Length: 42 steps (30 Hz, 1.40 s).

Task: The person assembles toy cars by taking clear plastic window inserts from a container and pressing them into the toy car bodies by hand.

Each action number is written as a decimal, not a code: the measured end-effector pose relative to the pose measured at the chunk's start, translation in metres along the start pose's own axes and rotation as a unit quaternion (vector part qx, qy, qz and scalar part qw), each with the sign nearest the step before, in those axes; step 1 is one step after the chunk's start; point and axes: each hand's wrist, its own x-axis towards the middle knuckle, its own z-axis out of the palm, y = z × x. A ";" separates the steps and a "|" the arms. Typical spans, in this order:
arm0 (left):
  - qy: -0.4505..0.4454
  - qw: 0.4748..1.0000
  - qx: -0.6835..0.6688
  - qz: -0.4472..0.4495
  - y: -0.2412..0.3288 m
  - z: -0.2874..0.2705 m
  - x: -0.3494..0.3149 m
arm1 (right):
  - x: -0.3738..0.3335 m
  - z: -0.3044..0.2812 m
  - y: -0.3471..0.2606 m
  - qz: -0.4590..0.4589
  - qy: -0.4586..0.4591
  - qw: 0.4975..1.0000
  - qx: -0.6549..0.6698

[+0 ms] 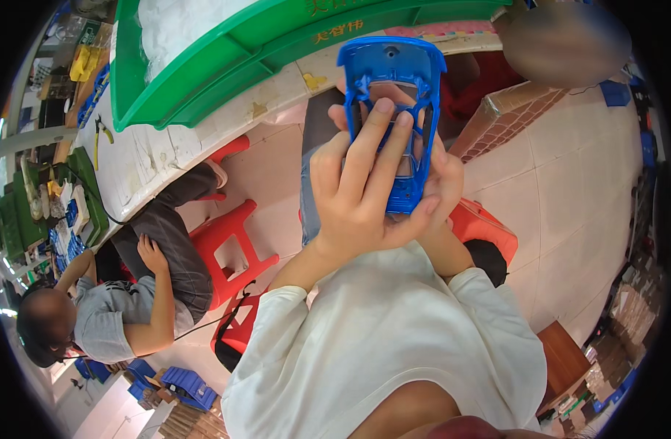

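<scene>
A blue plastic toy car body shell [394,62] is held up in front of my chest, its hollow inside turned toward me. A clear window piece [405,167] sits in the shell, partly covered by fingers. My left hand [357,183] reaches across the near side, with two fingers pressed down inside the shell and the thumb by its lower edge. Around the back and right edge wraps my right hand [445,175], supporting the shell. Some of its fingertips show past the shell's left edge; the rest is hidden.
Ahead, a green crate [203,95] with white bags stands on a white table [159,150]. Pliers [101,139] lie there. At left, a seated person [123,314] is near a red stool [236,249]. Another person [562,44] is at upper right, near a cardboard box [507,121].
</scene>
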 end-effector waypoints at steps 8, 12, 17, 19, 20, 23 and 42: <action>0.045 0.960 -0.230 -0.155 -0.006 -0.023 0.010 | 0.004 0.005 -0.013 0.025 -0.075 0.994 0.071; 0.022 0.778 -0.509 -0.367 -0.007 -0.013 0.007 | 0.001 0.002 -0.008 0.057 -0.062 0.996 0.006; 0.080 0.799 -0.482 -0.350 -0.007 0.000 -0.004 | 0.001 0.013 -0.014 0.026 0.019 0.974 -0.226; 0.116 0.806 -0.480 -0.327 -0.009 0.004 -0.003 | 0.008 0.014 -0.009 -0.037 0.031 0.929 -0.367; 0.138 0.821 -0.451 -0.322 -0.007 0.006 0.000 | 0.011 0.016 -0.007 -0.034 0.032 0.930 -0.365; 0.117 0.858 -0.420 -0.273 -0.011 0.008 -0.001 | 0.015 0.018 -0.004 -0.069 0.076 0.910 -0.402; 0.125 0.910 -0.301 -0.257 -0.020 0.013 -0.007 | 0.019 0.006 0.008 -0.211 0.080 0.867 -0.444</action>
